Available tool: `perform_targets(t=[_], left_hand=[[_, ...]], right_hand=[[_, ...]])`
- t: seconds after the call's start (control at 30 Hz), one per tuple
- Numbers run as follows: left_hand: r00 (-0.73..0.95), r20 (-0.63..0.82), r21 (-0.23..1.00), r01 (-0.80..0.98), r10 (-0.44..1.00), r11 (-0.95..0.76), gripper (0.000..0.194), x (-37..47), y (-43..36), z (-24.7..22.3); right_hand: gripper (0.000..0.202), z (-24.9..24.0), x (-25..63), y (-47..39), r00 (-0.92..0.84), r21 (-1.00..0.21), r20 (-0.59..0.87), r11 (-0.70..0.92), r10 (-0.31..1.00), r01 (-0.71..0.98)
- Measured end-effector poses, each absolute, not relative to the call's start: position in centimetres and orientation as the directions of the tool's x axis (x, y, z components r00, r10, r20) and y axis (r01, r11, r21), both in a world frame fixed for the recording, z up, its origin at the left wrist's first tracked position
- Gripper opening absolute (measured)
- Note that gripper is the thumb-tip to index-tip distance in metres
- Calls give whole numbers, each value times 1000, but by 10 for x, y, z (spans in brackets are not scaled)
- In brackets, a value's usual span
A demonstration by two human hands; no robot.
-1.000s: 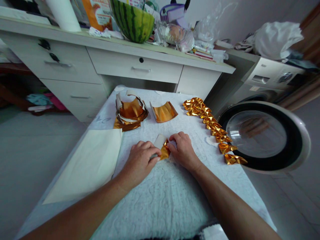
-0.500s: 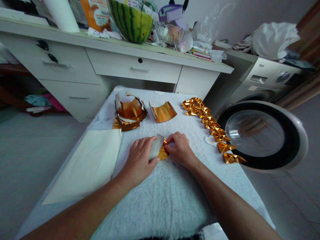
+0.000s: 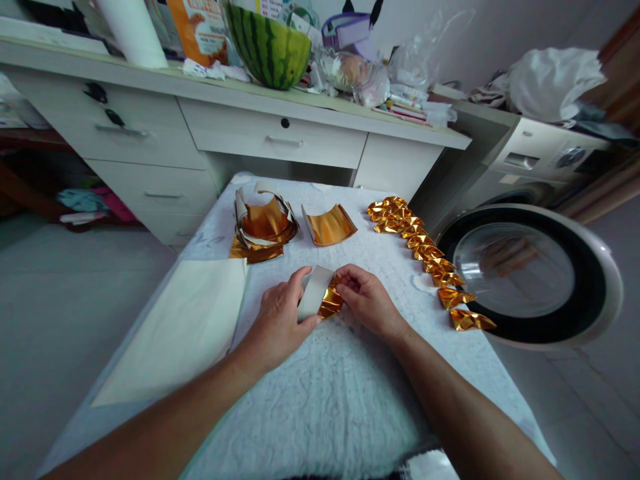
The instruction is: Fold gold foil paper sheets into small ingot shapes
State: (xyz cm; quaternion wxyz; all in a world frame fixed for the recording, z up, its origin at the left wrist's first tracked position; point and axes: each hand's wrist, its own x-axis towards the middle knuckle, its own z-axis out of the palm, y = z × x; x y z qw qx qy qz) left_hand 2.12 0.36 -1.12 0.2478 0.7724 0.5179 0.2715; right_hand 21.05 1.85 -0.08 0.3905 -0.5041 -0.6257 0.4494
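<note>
My left hand (image 3: 284, 319) grips the left side of a small foil paper (image 3: 313, 293), its thumb at the lower edge and fingers at the upper left. The paper shows its pale side on the left and crinkled gold on the right. My right hand (image 3: 369, 299) pinches the gold end between thumb and fingers. Behind them lie a curved stack of gold sheets (image 3: 331, 227) and a curled bundle of gold and white sheets (image 3: 265, 223). Folded gold pieces (image 3: 425, 250) form a row on the right of the cloth-covered table (image 3: 320, 400).
A cream sheet (image 3: 175, 327) lies at the table's left. Behind stands a white desk (image 3: 280, 137) bearing half a watermelon (image 3: 270, 50), bags and a paper roll (image 3: 133, 33). A washing machine's open round door (image 3: 525, 273) is close to the table's right edge.
The fingers of my left hand have lifted and spread a little, so more of the paper's pale side shows. My right hand still pinches the gold end. The whole view has shifted slightly.
</note>
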Motion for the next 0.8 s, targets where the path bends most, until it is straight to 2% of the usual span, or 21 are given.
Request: perform_targets(t=[0.17,0.33,0.43,0.57,0.67,0.8], left_hand=[[287,123,835,488,950,-255,61,20,5,-3],[228,82,948,281,970,-146,29,19,9,1],[168,76,985,140,983,-100,25,18,11,1],[-4,84,995,-46,996,-85,27,17,12,0],[-67,72,993,-86,995,-78,27,18,11,1],[-16,95,995,-10,995,-95,16,20,8,3]], right_hand=[[11,2,212,18,-133,-983,39,62,990,175],[23,1,211,19,-140,-994,9,24,990,103],[25,3,210,17,-143,-996,-27,-15,989,85],[26,10,209,11,-169,-991,-129,-123,977,50],[31,12,206,8,-192,-978,-197,-207,961,-34],[37,9,204,6,-196,-962,-240,-260,951,-84]])
